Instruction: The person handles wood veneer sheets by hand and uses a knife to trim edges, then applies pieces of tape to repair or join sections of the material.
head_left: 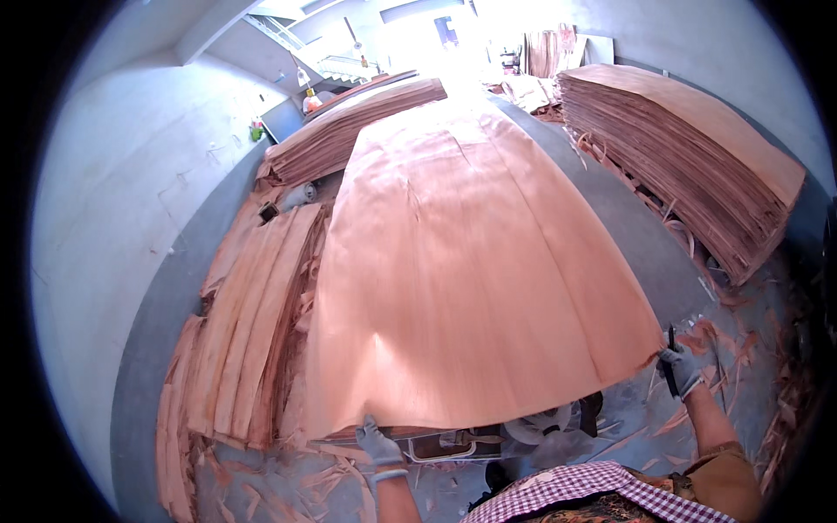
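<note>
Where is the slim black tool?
The slim black tool is at the head view's lower right, in the gloved right hand, by the near right corner of the large wood sheet.

The wood sheet (471, 288) is tinted pale peach-pink and is streaked with fine, slightly darker lengthwise lines. The left hand (378, 443) and the right hand (684, 368) are gloved in grey, and plain black is shown by the slim tool (670, 376). The cloth (558, 495) is checked in purple and white; the sleeve (725, 486) is coloured brown. The tall stack (671, 161) is banded reddish-brown along its side. The wall (113, 174) is painted bluish white above a grey band (144, 349).
</note>
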`<state>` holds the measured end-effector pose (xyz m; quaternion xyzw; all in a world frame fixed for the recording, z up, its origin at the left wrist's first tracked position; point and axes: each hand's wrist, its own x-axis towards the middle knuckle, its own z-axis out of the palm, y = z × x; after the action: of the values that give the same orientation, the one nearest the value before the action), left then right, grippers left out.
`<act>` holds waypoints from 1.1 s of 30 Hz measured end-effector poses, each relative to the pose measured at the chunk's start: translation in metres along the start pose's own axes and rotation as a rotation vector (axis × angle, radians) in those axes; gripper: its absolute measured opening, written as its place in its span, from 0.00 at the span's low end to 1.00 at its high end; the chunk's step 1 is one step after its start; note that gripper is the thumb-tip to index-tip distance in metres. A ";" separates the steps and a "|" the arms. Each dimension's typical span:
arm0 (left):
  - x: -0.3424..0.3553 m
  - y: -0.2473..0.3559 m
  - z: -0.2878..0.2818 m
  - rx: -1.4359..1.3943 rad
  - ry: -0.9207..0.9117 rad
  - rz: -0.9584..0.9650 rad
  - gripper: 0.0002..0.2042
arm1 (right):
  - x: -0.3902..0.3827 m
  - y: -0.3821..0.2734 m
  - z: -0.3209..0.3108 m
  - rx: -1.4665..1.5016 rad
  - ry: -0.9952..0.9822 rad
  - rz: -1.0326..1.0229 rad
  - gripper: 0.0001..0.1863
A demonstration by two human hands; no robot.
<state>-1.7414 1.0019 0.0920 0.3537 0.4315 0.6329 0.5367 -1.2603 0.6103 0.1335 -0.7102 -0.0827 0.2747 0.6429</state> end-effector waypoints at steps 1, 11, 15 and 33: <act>0.012 -0.009 -0.001 0.049 -0.016 -0.029 0.11 | 0.009 -0.006 -0.002 -0.021 0.002 -0.025 0.09; -0.041 -0.045 0.025 -0.057 -0.132 -0.267 0.07 | -0.009 -0.055 -0.051 -0.043 0.117 -0.028 0.06; -0.053 -0.036 0.045 -0.013 -0.208 -0.334 0.03 | -0.008 -0.058 -0.076 -0.139 0.154 -0.076 0.07; 0.023 -0.163 0.100 0.583 -0.771 -0.016 0.07 | -0.072 0.103 -0.079 -0.578 0.239 0.103 0.14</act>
<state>-1.5936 1.0500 -0.0212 0.6948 0.3633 0.3046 0.5408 -1.3058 0.4917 0.0567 -0.8939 -0.0450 0.1868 0.4050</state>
